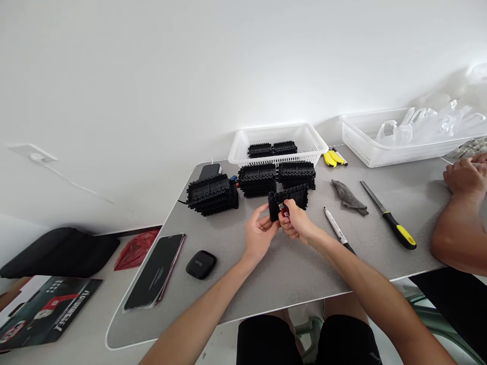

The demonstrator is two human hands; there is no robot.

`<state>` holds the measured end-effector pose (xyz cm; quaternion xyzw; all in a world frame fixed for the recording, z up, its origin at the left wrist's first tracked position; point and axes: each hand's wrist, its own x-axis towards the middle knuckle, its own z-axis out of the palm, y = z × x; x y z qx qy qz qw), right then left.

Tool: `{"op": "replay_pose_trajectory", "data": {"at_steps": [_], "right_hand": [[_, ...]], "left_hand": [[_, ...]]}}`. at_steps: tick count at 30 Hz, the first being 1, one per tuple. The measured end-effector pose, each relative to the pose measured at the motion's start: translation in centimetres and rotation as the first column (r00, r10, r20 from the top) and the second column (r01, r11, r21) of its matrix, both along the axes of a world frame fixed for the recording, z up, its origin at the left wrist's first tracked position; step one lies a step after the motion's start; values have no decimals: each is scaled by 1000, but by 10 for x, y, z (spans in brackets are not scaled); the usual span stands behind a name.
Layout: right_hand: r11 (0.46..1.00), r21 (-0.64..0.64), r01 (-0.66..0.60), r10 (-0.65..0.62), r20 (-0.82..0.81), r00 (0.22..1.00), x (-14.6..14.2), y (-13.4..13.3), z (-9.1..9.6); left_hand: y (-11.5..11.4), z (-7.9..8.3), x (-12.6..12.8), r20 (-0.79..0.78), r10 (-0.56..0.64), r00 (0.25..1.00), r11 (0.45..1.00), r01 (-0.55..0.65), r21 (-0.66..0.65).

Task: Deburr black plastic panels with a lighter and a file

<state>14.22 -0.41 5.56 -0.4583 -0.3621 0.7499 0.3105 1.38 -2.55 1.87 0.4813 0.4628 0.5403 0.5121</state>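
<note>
My left hand (pixel 259 234) grips the left end of a black ribbed plastic part (pixel 293 195) held just above the grey table (pixel 289 274). My right hand (pixel 296 221) is closed on a small red tool (pixel 283 210) pressed against the front of that part. Behind it lie three stacks of the same black parts: one at the left (pixel 212 193), one in the middle (pixel 257 179), one at the right (pixel 297 174). More of these parts (pixel 271 149) sit in a white basket (pixel 243 144) at the back.
A phone (pixel 155 270) and a small black case (pixel 201 264) lie at the left. A marker (pixel 336 229), a grey rag (pixel 349 197), a yellow-handled file (pixel 388 215) and yellow cutters (pixel 330 158) lie at the right. A second basket (pixel 365 147) holds clear bags. Another person's arm (pixel 454 223) rests at the far right.
</note>
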Motion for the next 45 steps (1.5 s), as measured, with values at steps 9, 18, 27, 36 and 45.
{"op": "replay_pose_trajectory", "data": {"at_steps": [9, 18, 27, 36, 45], "right_hand": [[998, -37, 58, -59, -11, 998, 10, 4, 2], [992, -55, 116, -118, -35, 992, 20, 9, -3], [981, -48, 189, -191, -61, 980, 31, 13, -4], [960, -55, 274, -277, -63, 959, 40, 17, -6], [918, -6, 397, -390, -201, 899, 50, 20, -8]], "left_hand": [[3, -3, -3, -9, 15, 1000, 999, -15, 35], [5, -7, -5, -7, 52, 999, 997, -51, 53], [3, -5, -6, 9, 58, 998, 997, -58, 41], [4, -7, -7, 12, 74, 997, 995, -75, 64], [7, -6, -9, 133, 112, 985, 994, -112, -3]]}}
